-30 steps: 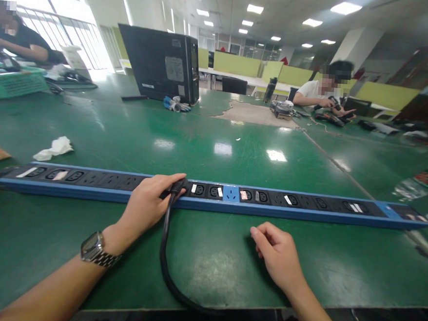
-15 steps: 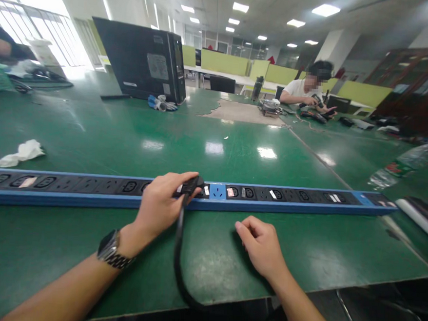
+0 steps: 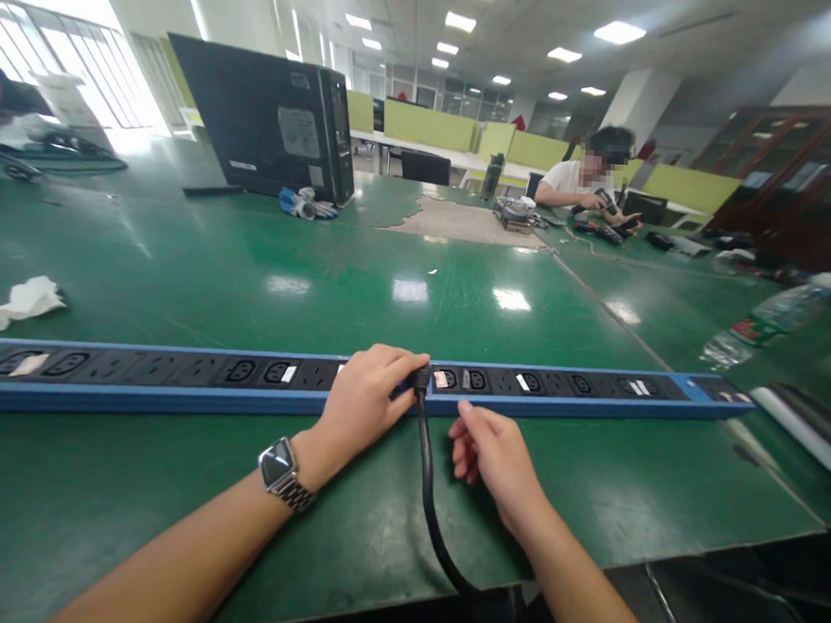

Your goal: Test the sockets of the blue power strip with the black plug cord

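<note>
A long blue power strip [image 3: 239,399] with black sockets lies across the green table. My left hand [image 3: 370,399], with a watch on its wrist, is closed on a black plug [image 3: 422,380] over the blue socket section near the strip's middle. Whether the plug's pins are in a socket is hidden. From the plug a thick black cable [image 3: 431,502] hangs down over the table's front edge. Just in front of the strip, right of the cable, my right hand [image 3: 495,455] hovers with loosely curled fingers apart, holding nothing.
A black computer case [image 3: 258,120] with gloves [image 3: 307,203] beside it stands at the back left. Crumpled tissue [image 3: 17,305] lies left, a plastic bottle [image 3: 770,322] right. Across the table a person [image 3: 581,181] handles a dark object.
My left hand has moved right along the strip with the plug, from the black sockets to the blue section. My right hand's fingers have loosened and it sits slightly higher.
</note>
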Motion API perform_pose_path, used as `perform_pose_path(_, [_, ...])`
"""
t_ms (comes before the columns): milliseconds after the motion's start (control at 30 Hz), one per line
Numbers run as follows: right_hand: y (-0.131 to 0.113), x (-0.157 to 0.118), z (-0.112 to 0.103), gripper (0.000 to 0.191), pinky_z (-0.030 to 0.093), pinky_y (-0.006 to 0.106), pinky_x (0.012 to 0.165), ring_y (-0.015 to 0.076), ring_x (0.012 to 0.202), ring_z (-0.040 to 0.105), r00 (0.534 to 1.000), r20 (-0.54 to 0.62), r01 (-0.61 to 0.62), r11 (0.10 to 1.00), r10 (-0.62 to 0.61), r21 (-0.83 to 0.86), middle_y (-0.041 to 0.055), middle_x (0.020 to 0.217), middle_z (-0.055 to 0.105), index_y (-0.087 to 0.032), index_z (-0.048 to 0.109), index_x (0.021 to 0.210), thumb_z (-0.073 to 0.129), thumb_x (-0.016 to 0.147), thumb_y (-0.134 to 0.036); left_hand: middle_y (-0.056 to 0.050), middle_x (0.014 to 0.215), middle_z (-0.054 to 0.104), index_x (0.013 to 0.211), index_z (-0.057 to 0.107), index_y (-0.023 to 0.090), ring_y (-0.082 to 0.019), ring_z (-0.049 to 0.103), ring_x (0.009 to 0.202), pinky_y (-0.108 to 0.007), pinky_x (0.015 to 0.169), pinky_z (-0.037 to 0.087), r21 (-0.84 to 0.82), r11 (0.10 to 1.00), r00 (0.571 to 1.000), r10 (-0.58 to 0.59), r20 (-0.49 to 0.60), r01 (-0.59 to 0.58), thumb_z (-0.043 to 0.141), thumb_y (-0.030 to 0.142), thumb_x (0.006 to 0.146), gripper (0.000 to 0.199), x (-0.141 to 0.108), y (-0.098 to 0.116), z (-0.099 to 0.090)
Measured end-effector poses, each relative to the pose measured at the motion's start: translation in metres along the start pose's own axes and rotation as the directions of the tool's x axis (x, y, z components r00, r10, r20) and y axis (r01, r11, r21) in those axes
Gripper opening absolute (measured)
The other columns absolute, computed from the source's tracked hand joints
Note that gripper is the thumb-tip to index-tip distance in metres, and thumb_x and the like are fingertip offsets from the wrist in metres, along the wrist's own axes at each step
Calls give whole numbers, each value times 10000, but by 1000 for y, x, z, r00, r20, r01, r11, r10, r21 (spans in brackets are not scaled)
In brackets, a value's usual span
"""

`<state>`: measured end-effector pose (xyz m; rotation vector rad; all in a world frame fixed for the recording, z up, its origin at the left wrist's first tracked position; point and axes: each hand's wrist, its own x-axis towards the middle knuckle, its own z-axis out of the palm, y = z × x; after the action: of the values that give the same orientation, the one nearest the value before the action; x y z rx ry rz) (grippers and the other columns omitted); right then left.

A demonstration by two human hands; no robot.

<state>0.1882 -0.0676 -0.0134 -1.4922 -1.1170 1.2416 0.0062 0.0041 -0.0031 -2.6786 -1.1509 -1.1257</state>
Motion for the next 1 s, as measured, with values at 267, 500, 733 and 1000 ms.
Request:
perform_pose_path(267, [-77,13,37,308,287,153,311,53,278,403,963,217,-233,895,158,381,-76,411,462,-167,536,692,437,933,-331,-133,1233,657,1482,300,160,-286,602,1145,-453,984,465,69,997,992,-43,122,35,665,262,794,786,-11,-2,-9])
perform_pose_path(500, [-109,0,-41,377,220,179,307,57,257,298,999,-16,37,908,-33,418,-104,354,327,-210,470,621,468,898,-465,-83,1221,677,1492,276,208,-270,607,1131,-451,1019,442,71,995,990,-75,118,67,698,290,788,825,-12,-2,-7])
perform_pose_path(733, [-42,25,-70,422,194,184,299,60,255,271,962,-33,-250,923,271,292,-94,321,305,-197,465,551,517,879,-457,-76,1221,675,1444,372,199,-267,602,1136,-446,1021,446,67,995,990,-76,115,69,704,290,780,747,-12,-3,-6])
perform_pose_path(1000, [-42,23,-60,436,207,175,291,67,246,309,958,-83,-258,952,274,165,-73,312,365,-185,483,540,561,868,-462,-99,1239,664,1397,445,189,-273,598,1151,-464,1026,449,89,995,992,-62,112,52,692,308,797,659,-13,-5,-5])
